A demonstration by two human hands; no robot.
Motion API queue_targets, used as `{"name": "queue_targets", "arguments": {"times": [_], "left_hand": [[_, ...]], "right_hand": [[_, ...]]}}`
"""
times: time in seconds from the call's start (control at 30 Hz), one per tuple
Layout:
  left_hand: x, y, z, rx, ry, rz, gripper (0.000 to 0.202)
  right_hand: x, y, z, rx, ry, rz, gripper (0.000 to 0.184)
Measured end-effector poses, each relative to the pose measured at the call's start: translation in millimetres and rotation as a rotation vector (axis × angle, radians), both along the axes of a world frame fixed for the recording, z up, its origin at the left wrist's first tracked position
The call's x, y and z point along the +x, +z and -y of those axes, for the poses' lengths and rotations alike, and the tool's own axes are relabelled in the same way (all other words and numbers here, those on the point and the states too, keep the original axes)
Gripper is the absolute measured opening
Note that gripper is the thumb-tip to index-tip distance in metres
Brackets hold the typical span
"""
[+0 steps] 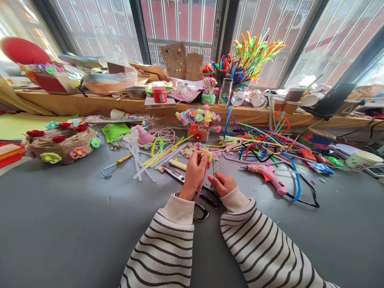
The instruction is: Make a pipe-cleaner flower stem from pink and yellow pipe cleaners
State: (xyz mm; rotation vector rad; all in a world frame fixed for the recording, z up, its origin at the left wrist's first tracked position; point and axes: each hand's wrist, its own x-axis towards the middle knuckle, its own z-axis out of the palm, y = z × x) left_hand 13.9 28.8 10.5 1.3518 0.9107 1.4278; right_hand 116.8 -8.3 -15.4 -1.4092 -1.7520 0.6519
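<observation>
My left hand (195,173) is closed, pinching a small fuzzy yellow piece (210,155) between thumb and fingertips. A pink pipe cleaner (201,186) runs down from that hand along the wrist. Just right of it, the fingers of my right hand (224,184) are pinched on a thin dark strand (213,168) that reaches up toward the yellow piece; whether it is wire or thread I cannot tell. Beneath both hands lie large scissors (210,197) with black handles, partly covered by the left hand. Pink and yellow fuzzy bits (187,151) are heaped beyond the hands.
A pink glue gun (270,176) lies to the right, its black cord trailing. Behind it spreads a tangle of pipe cleaners (255,140). White glue sticks (138,160) and a crochet hook (117,164) are to the left, near a flower-trimmed twine basket (64,144). A small flower basket (199,130) stands ahead.
</observation>
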Motion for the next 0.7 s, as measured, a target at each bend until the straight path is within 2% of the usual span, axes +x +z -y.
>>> {"name": "queue_targets", "arguments": {"times": [0.3,0.47,0.7], "left_hand": [[0.1,0.0,0.4,-0.023,0.023,0.009,0.019],[-0.7,0.5,1.8,0.0,0.018,-0.034,0.018],[-1.2,-0.5,2.0,0.005,-0.011,-0.038,0.018]], "right_hand": [[0.0,3.5,2.3,0.024,-0.099,-0.038,0.045],[-0.8,5.4,3.6,0.01,-0.078,0.055,0.047],[0.0,1.3,0.6,0.042,-0.111,0.072,0.045]]}}
